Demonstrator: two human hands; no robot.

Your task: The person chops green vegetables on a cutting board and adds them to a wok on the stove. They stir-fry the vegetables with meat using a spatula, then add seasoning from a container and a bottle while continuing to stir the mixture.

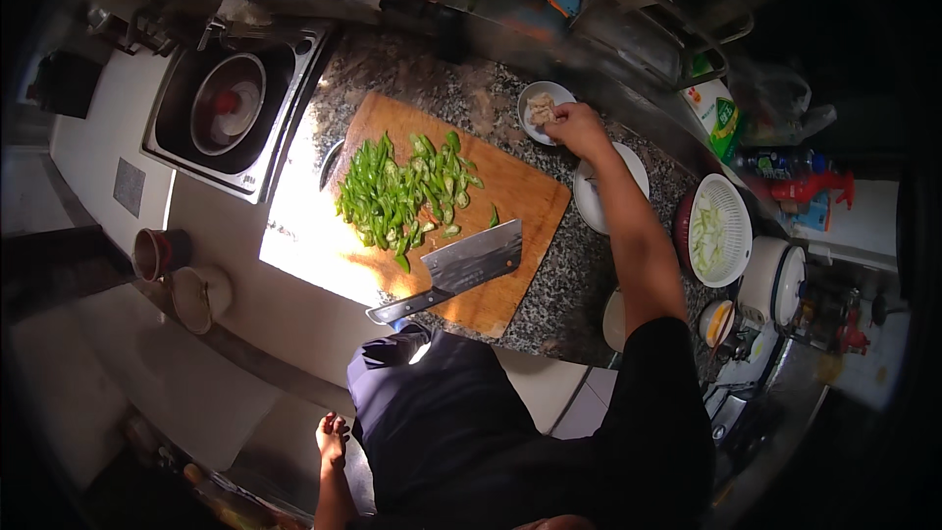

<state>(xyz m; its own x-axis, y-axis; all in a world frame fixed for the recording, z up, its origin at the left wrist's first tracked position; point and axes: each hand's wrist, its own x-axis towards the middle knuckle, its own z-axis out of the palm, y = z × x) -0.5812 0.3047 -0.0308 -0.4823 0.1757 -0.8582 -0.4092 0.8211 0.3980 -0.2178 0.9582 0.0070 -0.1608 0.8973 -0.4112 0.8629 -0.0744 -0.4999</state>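
Note:
My right hand (577,130) reaches over a small white bowl (531,132) at the back of the counter. Its fingers are pinched at the pale, beige pieces (540,108) in the bowl, whose kind I cannot make out. Down beside my leg hangs my left hand (333,439), fingers loosely curled and apart, with nothing visible in them. Sliced green peppers (407,186) are heaped on a wooden cutting board (520,191). A cleaver (476,260) lies across the board's near part, its handle pointing left past the near edge. A white plate (628,162) sits partly under my right forearm.
To the left, a metal basin (208,128) stands in the sink (157,132). On the right are a white colander (741,240) with pale green slices, a lidded white pot (770,280) and a small bowl (717,319). Packages and a metal rack (628,34) line the back.

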